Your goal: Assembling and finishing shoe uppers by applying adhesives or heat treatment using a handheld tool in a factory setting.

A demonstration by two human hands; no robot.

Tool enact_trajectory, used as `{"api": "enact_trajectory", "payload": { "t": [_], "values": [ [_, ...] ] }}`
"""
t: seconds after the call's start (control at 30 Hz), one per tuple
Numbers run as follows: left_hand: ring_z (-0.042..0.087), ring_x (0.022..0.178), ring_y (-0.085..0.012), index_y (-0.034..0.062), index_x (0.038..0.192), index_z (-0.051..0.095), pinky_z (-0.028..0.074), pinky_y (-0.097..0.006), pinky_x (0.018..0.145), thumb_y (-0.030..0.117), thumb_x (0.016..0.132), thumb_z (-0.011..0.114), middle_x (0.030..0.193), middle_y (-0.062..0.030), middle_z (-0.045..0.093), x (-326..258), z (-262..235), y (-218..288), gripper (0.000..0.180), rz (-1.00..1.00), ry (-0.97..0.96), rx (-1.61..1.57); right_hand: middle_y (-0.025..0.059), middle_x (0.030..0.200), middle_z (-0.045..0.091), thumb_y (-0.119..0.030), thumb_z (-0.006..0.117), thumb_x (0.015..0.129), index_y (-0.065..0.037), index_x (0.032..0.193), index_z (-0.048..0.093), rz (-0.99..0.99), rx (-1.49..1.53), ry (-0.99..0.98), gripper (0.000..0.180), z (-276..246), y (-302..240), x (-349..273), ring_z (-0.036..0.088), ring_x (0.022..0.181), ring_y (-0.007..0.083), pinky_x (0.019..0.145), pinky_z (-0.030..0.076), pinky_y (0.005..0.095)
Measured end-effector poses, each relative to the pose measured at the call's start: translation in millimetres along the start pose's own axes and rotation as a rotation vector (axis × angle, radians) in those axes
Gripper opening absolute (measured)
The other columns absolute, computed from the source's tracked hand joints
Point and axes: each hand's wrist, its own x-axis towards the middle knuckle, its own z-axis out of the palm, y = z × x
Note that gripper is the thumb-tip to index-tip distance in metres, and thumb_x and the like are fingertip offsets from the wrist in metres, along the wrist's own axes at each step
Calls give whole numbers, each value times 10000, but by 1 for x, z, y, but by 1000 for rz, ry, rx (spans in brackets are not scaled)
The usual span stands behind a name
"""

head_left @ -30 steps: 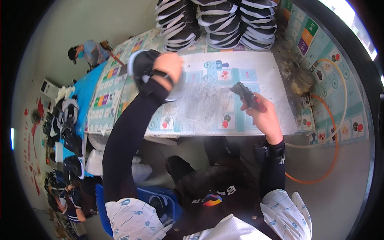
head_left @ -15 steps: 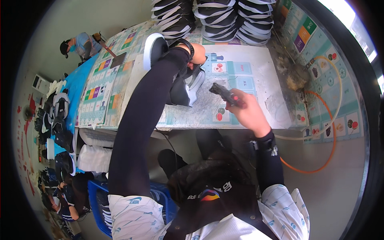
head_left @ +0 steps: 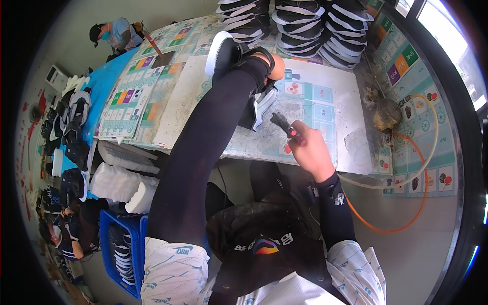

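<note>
Over the table, my left hand (head_left: 276, 67) is closed on a black shoe with a white sole edge (head_left: 264, 108); my sleeve and wrist hide most of the fingers and part of the shoe. Beside that wrist, a second black shoe shape with a white sole (head_left: 219, 55) rises behind my forearm; whether it touches the hand I cannot tell. My right hand (head_left: 313, 152) grips a dark handheld tool with a red part (head_left: 291, 130). Its blackened tip points left toward the held shoe, with a small gap between them.
Stacks of black-and-white shoe uppers (head_left: 300, 28) stand at the table's back. An orange hose (head_left: 426, 173) and a pale hose (head_left: 435, 117) loop at the right. Left are a flat metal plate (head_left: 163, 59), a blue crate (head_left: 133, 254) and two other people.
The whole view has shifted, moving the table rightward in the picture. My right hand has brought the tool a little closer to the held shoe. My left hand keeps its hold.
</note>
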Motion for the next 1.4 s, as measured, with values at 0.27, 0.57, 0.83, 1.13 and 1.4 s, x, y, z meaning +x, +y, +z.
{"api": "enact_trajectory", "payload": {
  "t": [0.27,0.57,0.83,1.13,1.4],
  "values": [
    [719,587,-250,-102,941,737,571,-387,562,216,934,561,796,-177,765,-12,-1,4,364,55,58,36,311,791,646,-21,573,798,12,989,650,2,-11,115,209,3,-2,-3,626,810,537,731,485,582],
    [761,831,-397,-72,920,768,601,-471,789,258,900,650,876,-274,749,-32,-5,-44,351,203,347,299,226,809,716,-25,607,812,32,979,664,37,379,-88,186,-2,16,-1,697,749,430,719,532,452],
    [761,780,-391,35,866,758,616,-491,666,125,899,616,899,-207,758,-130,-27,-82,172,-174,1007,515,131,898,760,53,614,788,30,989,664,72,345,-20,208,-58,-18,-2,735,849,261,807,541,347],
    [734,850,-467,-12,868,773,600,-537,813,171,849,647,859,-286,728,-48,61,21,222,144,760,-83,230,873,720,-46,636,820,11,1019,672,12,87,-7,210,-43,10,14,689,854,454,762,537,457],
    [736,919,-462,-24,899,782,603,-495,863,160,831,641,927,-313,726,-38,57,42,241,229,667,-190,309,846,654,-43,575,807,16,987,667,73,-94,105,210,-40,31,10,621,861,540,744,491,555]
  ]
}}
